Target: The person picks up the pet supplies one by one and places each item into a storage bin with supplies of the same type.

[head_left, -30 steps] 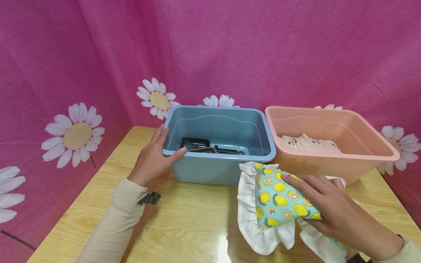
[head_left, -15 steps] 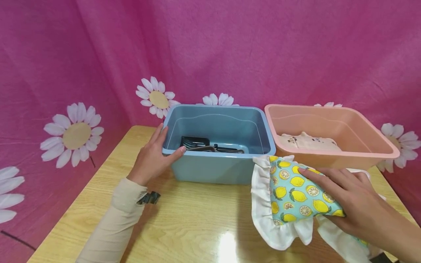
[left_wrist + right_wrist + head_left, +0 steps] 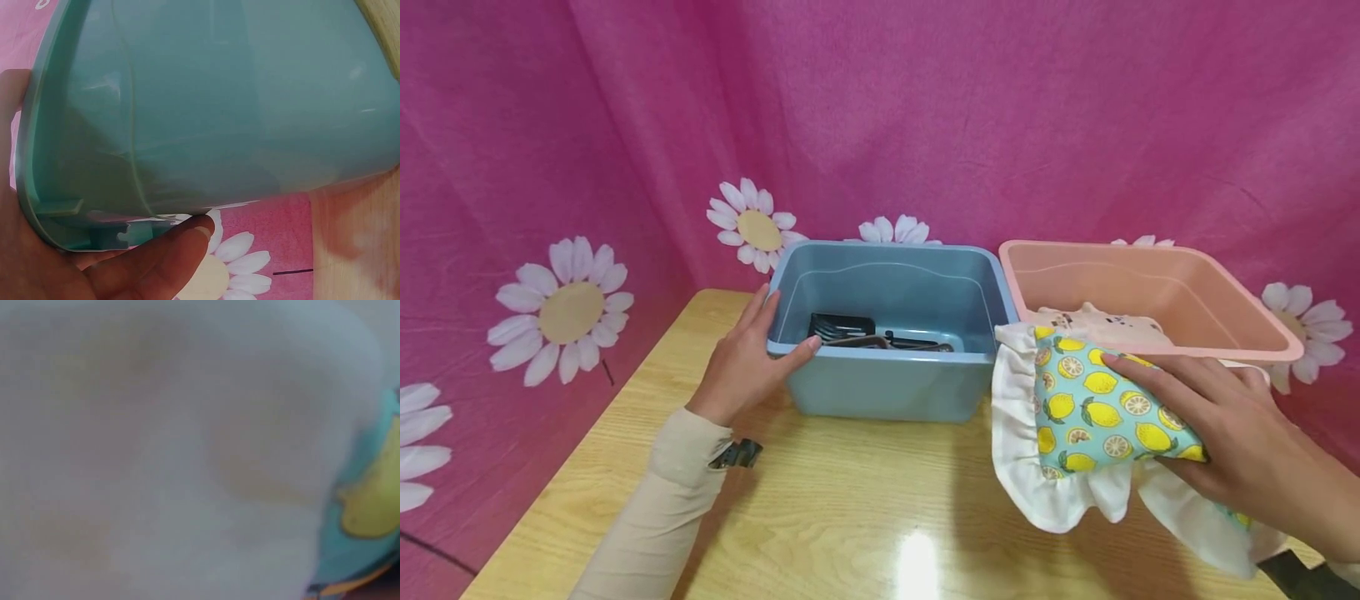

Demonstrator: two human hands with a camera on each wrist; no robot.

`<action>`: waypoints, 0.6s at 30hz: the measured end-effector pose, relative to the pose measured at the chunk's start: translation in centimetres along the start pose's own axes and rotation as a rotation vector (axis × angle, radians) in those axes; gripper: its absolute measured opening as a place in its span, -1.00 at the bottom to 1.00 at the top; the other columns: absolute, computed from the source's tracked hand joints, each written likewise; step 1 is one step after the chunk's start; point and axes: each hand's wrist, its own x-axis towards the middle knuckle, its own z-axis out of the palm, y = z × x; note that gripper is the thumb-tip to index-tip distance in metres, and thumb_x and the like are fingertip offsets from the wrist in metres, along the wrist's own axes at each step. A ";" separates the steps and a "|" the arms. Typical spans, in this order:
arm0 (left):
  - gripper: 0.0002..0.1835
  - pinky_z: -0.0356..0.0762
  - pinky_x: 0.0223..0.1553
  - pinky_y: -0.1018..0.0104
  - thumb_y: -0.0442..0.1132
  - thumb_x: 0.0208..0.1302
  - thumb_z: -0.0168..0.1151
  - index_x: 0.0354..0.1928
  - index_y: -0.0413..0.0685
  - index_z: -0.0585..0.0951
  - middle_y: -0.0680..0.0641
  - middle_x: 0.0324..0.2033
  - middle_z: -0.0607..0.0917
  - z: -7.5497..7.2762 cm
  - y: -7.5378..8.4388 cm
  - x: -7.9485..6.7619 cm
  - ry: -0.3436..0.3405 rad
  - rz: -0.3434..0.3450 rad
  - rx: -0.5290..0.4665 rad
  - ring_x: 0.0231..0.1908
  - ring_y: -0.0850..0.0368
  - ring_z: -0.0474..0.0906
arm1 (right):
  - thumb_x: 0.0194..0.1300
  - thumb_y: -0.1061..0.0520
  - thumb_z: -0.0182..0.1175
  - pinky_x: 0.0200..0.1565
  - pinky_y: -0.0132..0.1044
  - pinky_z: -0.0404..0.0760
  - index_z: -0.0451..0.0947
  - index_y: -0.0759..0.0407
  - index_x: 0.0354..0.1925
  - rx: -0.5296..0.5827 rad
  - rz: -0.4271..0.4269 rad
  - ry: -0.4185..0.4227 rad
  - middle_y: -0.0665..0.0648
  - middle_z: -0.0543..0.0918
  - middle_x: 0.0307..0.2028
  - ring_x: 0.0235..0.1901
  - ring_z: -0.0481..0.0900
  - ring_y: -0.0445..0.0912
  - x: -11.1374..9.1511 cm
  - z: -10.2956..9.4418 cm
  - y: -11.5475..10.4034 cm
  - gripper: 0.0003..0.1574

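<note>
In the head view my right hand (image 3: 1240, 433) grips a folded lemon-print cloth (image 3: 1093, 408) with white ruffled edging, held above the table before the pink bin (image 3: 1217, 354). Blurred white fabric (image 3: 156, 456) fills most of the right wrist view, with a strip of the print at its right side. My left hand (image 3: 745, 362) holds the near left corner of the blue bin (image 3: 880, 392), thumb over the front rim. The left wrist view shows one finger (image 3: 162, 259) tucked below the rim. What garment or cover the cloth is, I cannot tell.
Inside the blue bin lie a black slotted turner (image 3: 842, 326) and other utensils, partly hidden by the front wall. A cream printed cloth (image 3: 1097, 325) lies in the pink bin. Both bins stand side by side on the wooden table (image 3: 835, 500), against a pink flowered curtain (image 3: 925, 117).
My right hand has moved right and slightly up with the lemon-print cloth, from before the blue bin's right end to before the pink bin. My left hand has stayed on the blue bin's corner.
</note>
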 end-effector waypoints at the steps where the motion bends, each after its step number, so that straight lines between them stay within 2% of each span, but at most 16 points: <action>1: 0.09 0.45 0.04 -0.28 0.47 0.08 0.10 0.52 0.03 0.03 -0.04 0.51 -0.04 0.0 0.0 0.0 0.000 0.000 -0.002 0.34 -0.27 0.21 | 0.30 -0.53 -0.25 -0.05 -0.11 0.17 0.42 0.14 0.29 0.007 -0.006 0.011 0.18 0.52 0.02 0.02 0.38 0.00 0.1 0.1 0.4 -0.01; 5: 0.09 0.46 0.03 -0.27 0.47 0.08 0.10 0.53 0.06 0.01 -0.02 0.51 -0.05 0.1 -0.1 0.1 0.000 0.000 -0.007 0.34 -0.26 0.20 | 0.29 -0.54 -0.21 -0.11 -0.34 0.17 0.43 0.21 0.26 0.014 -0.034 0.047 0.21 0.53 -0.04 -0.04 0.39 0.00 0.4 0.2 1.8 0.02; 10: 0.10 0.46 0.04 -0.27 0.48 0.08 0.10 0.52 0.04 0.02 -0.03 0.51 -0.05 0.1 -0.2 0.0 -0.002 -0.005 0.000 0.34 -0.26 0.20 | 0.26 -0.56 -0.20 -0.30 -0.24 0.17 0.43 0.20 0.26 -0.011 -0.048 0.049 0.20 0.54 -0.05 -0.12 0.40 -0.01 0.6 0.4 2.9 0.03; 15: 0.09 0.45 0.04 -0.29 0.47 0.09 0.10 0.53 0.06 0.00 -0.01 0.51 -0.06 0.0 -0.1 0.0 -0.005 -0.009 0.000 0.34 -0.27 0.20 | 0.23 -0.59 -0.22 -0.31 -0.22 0.14 0.40 0.19 0.29 -0.019 -0.037 0.027 0.19 0.53 -0.01 -0.05 0.39 -0.01 1.1 0.3 3.9 0.07; 18: 0.09 0.44 0.05 -0.29 0.48 0.08 0.09 0.53 0.06 0.01 -0.02 0.51 -0.06 0.0 -0.1 0.0 -0.010 -0.009 0.002 0.34 -0.27 0.20 | 0.22 -0.60 -0.22 -0.29 -0.20 0.12 0.39 0.16 0.30 -0.022 -0.021 0.012 0.16 0.53 -0.02 -0.08 0.40 -0.01 1.3 0.4 4.4 0.08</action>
